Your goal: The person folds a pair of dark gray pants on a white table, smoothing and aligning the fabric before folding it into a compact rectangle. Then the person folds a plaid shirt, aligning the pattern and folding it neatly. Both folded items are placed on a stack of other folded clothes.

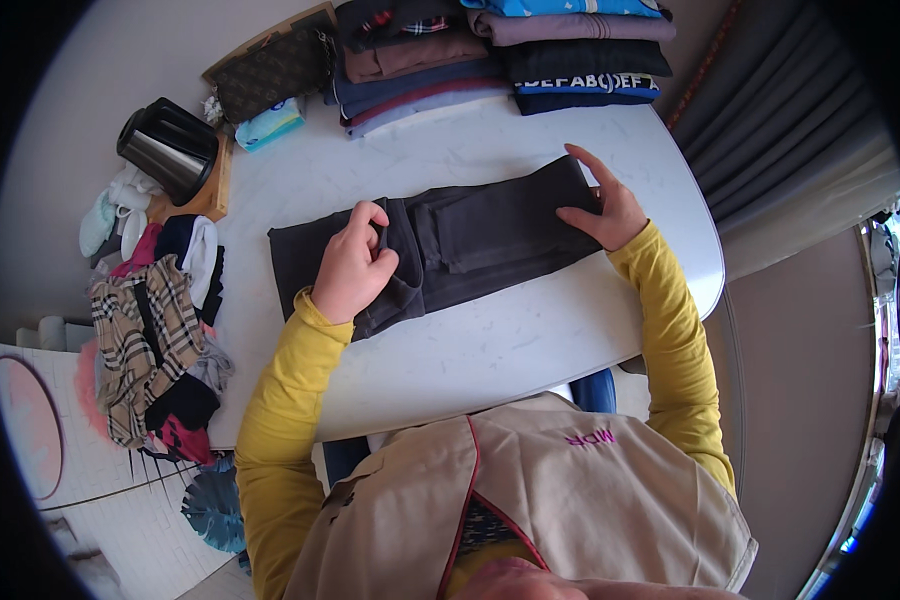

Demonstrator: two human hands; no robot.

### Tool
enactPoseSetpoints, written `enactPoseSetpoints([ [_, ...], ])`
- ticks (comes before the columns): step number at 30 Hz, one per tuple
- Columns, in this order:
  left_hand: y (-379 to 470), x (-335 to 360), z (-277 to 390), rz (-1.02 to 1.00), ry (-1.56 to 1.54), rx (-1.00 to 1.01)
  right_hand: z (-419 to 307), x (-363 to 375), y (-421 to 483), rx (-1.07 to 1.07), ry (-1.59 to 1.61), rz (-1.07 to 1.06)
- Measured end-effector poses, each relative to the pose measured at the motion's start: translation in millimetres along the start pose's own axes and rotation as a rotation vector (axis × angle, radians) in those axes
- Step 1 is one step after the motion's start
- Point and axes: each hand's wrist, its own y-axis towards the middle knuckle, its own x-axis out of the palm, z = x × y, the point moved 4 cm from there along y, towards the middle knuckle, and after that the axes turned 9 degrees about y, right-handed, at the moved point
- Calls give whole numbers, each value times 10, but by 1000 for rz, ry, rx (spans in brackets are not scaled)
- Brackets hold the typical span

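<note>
A dark grey folded garment, likely trousers, lies lengthwise across the white marbled table. My left hand grips a raised edge of the cloth left of the middle, where a folded layer stands up a little. At the garment's right end is my right hand, thumb and forefinger spread wide around the end; the thumb rests on the cloth, and the other fingers are partly hidden behind the edge.
Folded clothes stand in two stacks at the back. Back left are a patterned bag, a tissue pack and an electric kettle on a wooden tray. Loose clothes heap along the left edge.
</note>
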Motion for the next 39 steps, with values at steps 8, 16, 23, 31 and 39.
enactPoseSetpoints([
  [8,-225,2,-69,-16,-228,-204,-427,149,76,26,488,-147],
  [16,-244,38,-14,115,-37,-57,-1274,845,417,-221,416,-311],
  [23,-301,21,-19,215,-384,-25,-1353,1973,478,-80,839,-403],
  [31,-349,113,-275,211,-805,-323,-881,2214,394,147,1283,-278],
  [39,-519,135,-336,463,-910,-245,-854,2215,333,78,1118,-326],
])
